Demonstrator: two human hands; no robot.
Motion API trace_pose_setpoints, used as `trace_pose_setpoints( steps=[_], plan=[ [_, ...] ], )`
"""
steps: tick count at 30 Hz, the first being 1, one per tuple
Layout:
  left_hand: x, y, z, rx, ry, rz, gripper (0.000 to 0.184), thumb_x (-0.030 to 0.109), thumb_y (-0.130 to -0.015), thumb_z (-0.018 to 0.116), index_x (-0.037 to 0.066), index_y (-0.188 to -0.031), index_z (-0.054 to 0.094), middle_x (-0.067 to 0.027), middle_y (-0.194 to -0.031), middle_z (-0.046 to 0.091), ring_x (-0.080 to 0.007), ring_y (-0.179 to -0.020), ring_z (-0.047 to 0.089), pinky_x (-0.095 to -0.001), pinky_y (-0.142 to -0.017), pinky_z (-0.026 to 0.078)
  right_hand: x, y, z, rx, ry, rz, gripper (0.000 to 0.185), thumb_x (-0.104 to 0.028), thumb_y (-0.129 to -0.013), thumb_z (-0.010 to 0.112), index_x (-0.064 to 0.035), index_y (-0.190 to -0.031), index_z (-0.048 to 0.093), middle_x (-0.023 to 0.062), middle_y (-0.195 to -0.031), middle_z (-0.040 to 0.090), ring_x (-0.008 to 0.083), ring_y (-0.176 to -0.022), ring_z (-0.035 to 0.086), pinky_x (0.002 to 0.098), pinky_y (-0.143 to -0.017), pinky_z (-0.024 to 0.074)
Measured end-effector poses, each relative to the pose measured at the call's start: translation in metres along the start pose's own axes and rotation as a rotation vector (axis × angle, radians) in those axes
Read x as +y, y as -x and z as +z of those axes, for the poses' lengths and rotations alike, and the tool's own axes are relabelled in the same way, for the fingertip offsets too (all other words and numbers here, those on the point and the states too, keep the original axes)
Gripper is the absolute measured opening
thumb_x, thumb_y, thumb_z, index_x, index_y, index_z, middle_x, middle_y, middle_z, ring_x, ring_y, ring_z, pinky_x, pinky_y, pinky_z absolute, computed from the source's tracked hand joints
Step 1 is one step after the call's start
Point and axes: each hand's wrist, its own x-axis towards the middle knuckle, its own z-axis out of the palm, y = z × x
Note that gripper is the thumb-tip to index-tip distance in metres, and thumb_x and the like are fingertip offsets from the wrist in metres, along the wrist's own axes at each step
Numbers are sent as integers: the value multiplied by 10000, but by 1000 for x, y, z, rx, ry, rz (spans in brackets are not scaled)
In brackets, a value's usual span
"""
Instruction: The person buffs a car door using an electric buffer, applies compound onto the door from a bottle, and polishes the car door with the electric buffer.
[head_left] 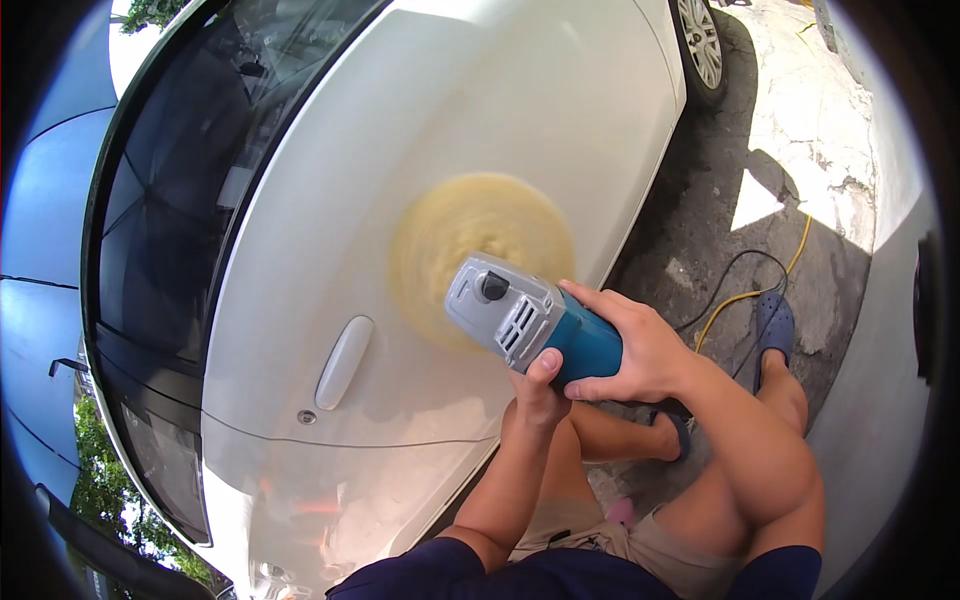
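A teal and grey power polisher [505, 310] is held against the side of a white car door [330, 230]. Its large round yellow pad [510, 200] lies over the panel, smeared by spinning. My right hand [640, 345] wraps round the teal body at the rear of the tool. My left hand [540, 385] grips it near the grey head, thumb up along the side; its other fingers are hidden beneath the polisher. A white door handle [345, 362] and a round lock [307, 417] sit left of the pad.
Dark car windows [160, 210] run along the left. A wheel [700, 45] shows at top right. Yellow and black cords [745, 295] trail over the concrete floor by my blue clog [775, 325]. A pale wall [885, 400] stands close on the right.
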Motion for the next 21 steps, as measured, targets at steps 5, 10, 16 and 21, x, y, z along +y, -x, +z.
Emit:
trace_pose_setpoints(
  steps=[5,10,16,21],
  plan=[
    [17,3,-10,10,-7,12,814,429,-796,821,-1,-1445,579,-152,-1315,662,-293,-1175,700,-442,-1000,603,-20,-5,13,33,-7,23,1187,-436,-689,984,-66,-1680,444,213,-1267,689,380,-1144,705,452,-1029,558],
    [54,5,-14,12,-43,59,892,470,-798,808,-21,-1493,542,-193,-1348,651,-344,-1230,698,-484,-1038,615,-32,-25,31,14,-50,-58,1193,-434,-686,984,-100,-1692,436,197,-1289,682,379,-1161,699,455,-1029,559],
    [55,11,-29,26,-133,69,938,512,-800,791,-24,-1518,513,-204,-1377,630,-357,-1258,679,-493,-1059,599,-28,-32,41,-25,-80,-80,1179,-459,-699,962,-130,-1700,433,203,-1316,682,393,-1169,702,457,-1026,564],
    [23,14,-34,43,-162,39,971,542,-810,776,-20,-1544,481,-201,-1410,609,-360,-1296,657,-489,-1083,578,-10,-22,33,-35,-31,-71,1182,-460,-690,962,-135,-1699,438,203,-1334,681,394,-1177,699,466,-1035,560]
  ],
)
